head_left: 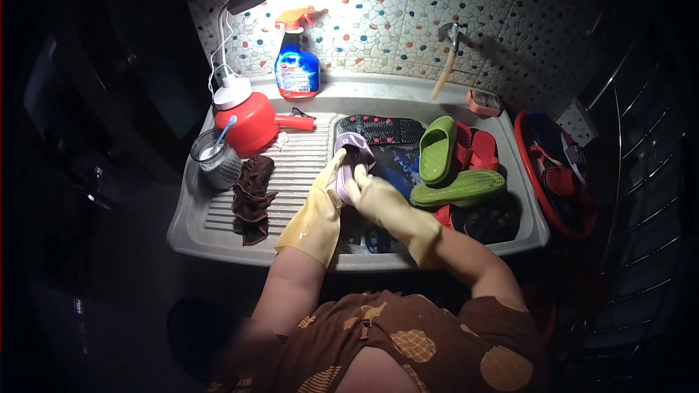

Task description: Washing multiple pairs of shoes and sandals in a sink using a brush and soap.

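Both my hands wear pale yellow rubber gloves. A purple slipper [352, 138] is held upright over the sink, its strap end pointing away from me. My left hand [326, 200] grips the slipper's left side. From the right, my right hand [373, 193] is closed on the slipper's lower part; whether anything small is under its fingers is hidden. Beyond the slipper lies a black sole with red dots [386, 129]. To the right, a green slipper [438, 151] leans on red slippers [482, 148], and another green slipper [460, 188] lies sole up.
The stone sink [528, 227] has a ribbed board on its left. There stand a red dipper [247, 122], a glass jar [217, 164] and a brown cloth [253, 200]. Behind are a blue spray bottle [297, 69] and a tap [453, 35]. A red basin [526, 167] holds more footwear.
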`<state>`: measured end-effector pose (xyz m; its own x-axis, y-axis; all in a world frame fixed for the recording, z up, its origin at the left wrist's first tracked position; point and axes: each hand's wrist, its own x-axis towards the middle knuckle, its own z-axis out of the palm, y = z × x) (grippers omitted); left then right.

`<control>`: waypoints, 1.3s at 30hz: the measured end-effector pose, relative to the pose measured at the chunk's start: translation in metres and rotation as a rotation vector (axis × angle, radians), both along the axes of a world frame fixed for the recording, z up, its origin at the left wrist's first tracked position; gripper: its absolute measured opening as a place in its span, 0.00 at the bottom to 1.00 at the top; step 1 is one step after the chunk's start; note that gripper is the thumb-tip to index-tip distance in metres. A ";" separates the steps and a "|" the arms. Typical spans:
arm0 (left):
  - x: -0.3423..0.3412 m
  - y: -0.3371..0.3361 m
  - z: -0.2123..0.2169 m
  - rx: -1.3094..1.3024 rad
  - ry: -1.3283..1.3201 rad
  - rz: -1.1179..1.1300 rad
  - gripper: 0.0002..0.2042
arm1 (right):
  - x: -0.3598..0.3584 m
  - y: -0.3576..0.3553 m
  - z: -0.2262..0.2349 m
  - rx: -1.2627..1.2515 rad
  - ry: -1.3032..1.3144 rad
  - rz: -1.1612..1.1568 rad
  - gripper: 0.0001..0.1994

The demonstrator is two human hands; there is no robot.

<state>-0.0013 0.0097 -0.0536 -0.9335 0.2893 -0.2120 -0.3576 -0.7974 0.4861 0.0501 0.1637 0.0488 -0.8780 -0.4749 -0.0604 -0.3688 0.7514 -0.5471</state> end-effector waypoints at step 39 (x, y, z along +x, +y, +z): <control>0.004 0.001 0.017 -0.039 -0.017 -0.058 0.26 | -0.030 0.004 -0.007 -0.151 -0.023 -0.086 0.25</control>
<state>0.0025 0.0112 -0.0364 -0.9115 0.3337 -0.2403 -0.4111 -0.7559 0.5096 0.0204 0.1675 0.0423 -0.9150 -0.4032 -0.0144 -0.2928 0.6881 -0.6639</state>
